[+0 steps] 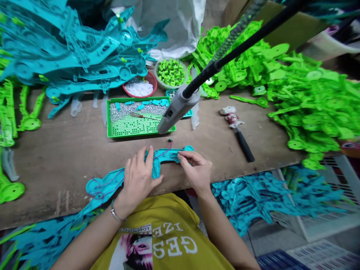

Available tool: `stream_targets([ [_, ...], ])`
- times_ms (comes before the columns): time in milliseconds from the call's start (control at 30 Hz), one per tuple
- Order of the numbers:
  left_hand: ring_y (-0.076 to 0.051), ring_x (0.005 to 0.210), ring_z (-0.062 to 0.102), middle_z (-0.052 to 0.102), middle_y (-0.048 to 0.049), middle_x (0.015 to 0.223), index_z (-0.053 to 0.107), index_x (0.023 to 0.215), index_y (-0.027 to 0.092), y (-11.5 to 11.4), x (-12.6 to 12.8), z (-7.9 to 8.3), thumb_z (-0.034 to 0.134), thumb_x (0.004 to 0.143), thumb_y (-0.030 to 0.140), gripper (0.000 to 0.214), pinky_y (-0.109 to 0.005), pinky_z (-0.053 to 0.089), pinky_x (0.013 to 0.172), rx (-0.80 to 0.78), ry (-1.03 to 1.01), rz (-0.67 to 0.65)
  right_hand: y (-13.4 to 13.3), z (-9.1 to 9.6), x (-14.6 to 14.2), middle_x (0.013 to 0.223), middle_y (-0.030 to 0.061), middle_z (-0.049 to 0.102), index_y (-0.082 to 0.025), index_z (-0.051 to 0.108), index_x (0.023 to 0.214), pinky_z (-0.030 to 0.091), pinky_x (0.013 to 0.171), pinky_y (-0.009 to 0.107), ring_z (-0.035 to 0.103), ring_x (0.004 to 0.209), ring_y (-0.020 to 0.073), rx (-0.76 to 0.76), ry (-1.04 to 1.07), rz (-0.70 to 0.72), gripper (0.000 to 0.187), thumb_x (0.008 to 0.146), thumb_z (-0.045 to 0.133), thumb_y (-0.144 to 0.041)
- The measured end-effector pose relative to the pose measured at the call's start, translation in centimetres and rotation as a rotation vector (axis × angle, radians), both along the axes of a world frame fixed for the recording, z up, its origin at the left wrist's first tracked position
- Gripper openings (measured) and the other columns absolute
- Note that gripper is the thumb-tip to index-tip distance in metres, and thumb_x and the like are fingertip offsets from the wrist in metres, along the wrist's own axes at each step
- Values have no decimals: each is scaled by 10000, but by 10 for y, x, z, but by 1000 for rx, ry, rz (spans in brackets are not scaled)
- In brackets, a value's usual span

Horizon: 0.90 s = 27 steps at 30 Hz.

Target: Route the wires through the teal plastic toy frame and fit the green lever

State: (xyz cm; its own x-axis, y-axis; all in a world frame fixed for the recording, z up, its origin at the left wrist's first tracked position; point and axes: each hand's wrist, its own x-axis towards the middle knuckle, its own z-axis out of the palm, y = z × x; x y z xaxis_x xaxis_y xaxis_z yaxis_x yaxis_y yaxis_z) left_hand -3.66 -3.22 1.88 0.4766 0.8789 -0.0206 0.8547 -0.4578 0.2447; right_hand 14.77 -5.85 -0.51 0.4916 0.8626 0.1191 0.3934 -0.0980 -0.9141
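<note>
A long turquoise plastic shell (165, 154) lies on the worktable in front of me, hollow side up. Thin purple-red wires (97, 187) run along it, and a small dark piece (170, 140) at a wire's end rests past its far edge. Across the shell's middle lies my left hand (137, 176), fingers stretched out and thumb apart, covering part of it. My right hand (197, 170) is at the shell's right end, thumb and forefinger pinched over its inside. Whatever sits between those fingertips is too small to make out.
A green tray (135, 129) holds screws, turquoise pieces and a screwdriver (143, 116). A grey electric screwdriver (178, 108) hangs above. Behind are a red basket (152, 77) and a bowl of green pieces (171, 73). A hammer (243, 144) lies right; turquoise (92, 56) and green (315, 97) shells are piled around.
</note>
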Motion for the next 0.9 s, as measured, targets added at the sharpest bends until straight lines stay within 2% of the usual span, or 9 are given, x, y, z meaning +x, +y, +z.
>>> stream_targets([
  [167,-369,1089,576,523,-227,1386,388,1471,59,-7,11,24,743,774,390,850,-448,466,827,41,87,34,2,7,0,765,39,742,-209,756,746,614,624,278,707,684,163,30,73,9,47,740,711,-222],
  [300,-363,1039,588,519,-230,1394,371,1486,82,-11,19,34,724,794,353,823,-449,457,778,41,109,65,4,15,-4,768,39,739,-211,749,735,612,630,278,705,691,163,35,86,7,43,734,706,-209],
  [467,-361,1044,595,494,-226,1435,352,1501,109,-15,22,38,681,827,318,779,-449,448,772,50,98,95,3,18,-10,760,38,735,-204,750,749,599,642,280,696,682,156,72,70,-51,44,751,706,-206],
  [700,-345,1004,620,533,-221,1405,395,1480,109,-21,24,40,660,841,313,721,-438,458,737,90,109,111,-2,10,-19,769,45,731,-205,764,812,594,641,305,682,663,160,105,-41,-157,77,793,697,-238],
  [900,-334,997,629,542,-211,1401,368,1500,133,-24,23,38,619,859,292,706,-433,456,729,120,100,113,-2,11,-19,781,48,717,-206,761,813,603,613,284,687,671,159,60,-41,-125,84,807,685,-243],
])
